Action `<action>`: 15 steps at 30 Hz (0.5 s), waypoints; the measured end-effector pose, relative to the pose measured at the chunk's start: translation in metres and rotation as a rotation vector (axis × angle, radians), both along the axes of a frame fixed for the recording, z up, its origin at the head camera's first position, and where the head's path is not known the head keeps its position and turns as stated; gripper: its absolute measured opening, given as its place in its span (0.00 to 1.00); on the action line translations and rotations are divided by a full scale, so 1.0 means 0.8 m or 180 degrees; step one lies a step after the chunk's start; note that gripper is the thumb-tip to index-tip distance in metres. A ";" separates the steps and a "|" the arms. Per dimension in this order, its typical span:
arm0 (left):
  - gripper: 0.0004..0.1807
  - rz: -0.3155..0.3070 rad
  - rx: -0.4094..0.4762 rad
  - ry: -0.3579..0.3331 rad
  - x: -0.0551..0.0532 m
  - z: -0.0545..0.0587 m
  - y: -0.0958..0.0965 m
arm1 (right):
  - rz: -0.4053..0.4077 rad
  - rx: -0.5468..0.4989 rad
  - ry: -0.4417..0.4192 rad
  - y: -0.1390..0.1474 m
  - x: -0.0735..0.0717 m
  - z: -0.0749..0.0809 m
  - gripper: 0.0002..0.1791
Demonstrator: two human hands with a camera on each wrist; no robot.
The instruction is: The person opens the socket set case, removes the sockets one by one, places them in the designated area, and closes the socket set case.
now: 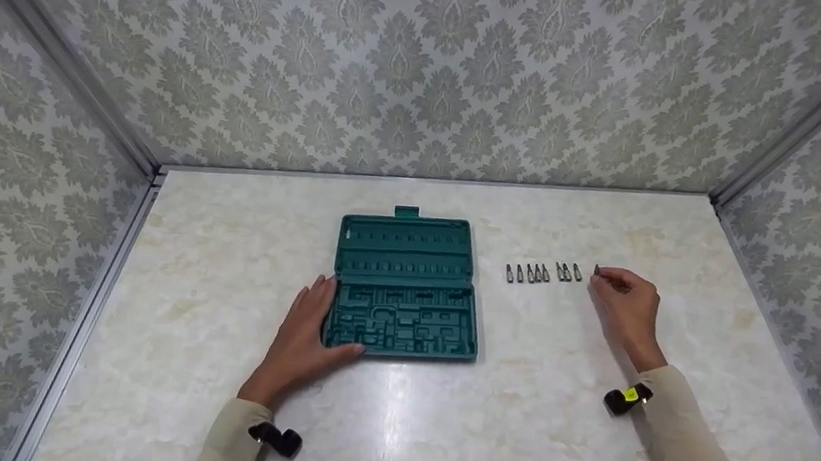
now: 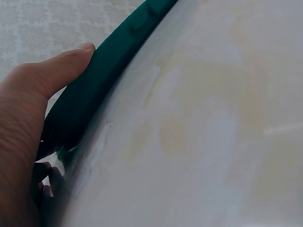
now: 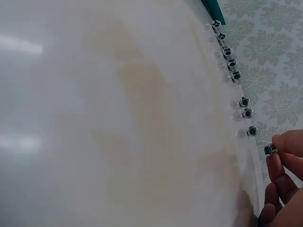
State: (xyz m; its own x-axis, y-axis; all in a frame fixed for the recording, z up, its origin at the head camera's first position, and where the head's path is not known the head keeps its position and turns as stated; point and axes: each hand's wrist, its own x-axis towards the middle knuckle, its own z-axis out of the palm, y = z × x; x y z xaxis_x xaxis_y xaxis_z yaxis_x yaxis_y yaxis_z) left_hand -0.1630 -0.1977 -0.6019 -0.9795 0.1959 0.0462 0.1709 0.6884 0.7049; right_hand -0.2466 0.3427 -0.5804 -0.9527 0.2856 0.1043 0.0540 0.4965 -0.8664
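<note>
A green plastic case lies open on the table, its lid folded back and its moulded compartments showing. At its front left corner my left hand holds it, thumb on the front rim and fingers along the left side. To the right of the case, my right hand pinches a small metal socket between thumb and index finger. This socket is at the right end of a row of several similar sockets. Their square drive holes face the right wrist view, where the nearest standing socket is beside the pinched one.
The pale marbled table carries the case and the socket row. Patterned wall panels enclose its back and sides, with metal frame rails at the corners. A latch tab sticks out from the lid's far edge.
</note>
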 end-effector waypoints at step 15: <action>0.70 -0.0007 -0.0047 0.0007 0.001 0.001 -0.001 | -0.0051 0.0163 0.0089 -0.006 -0.014 -0.016 0.16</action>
State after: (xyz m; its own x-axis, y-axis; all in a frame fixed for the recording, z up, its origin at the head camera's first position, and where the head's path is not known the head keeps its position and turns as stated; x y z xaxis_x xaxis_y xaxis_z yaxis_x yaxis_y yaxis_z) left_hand -0.1624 -0.1982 -0.6009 -0.9790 0.1987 0.0456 0.1741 0.6983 0.6943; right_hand -0.2576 0.3380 -0.5929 -0.9445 0.2943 0.1458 0.0383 0.5396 -0.8411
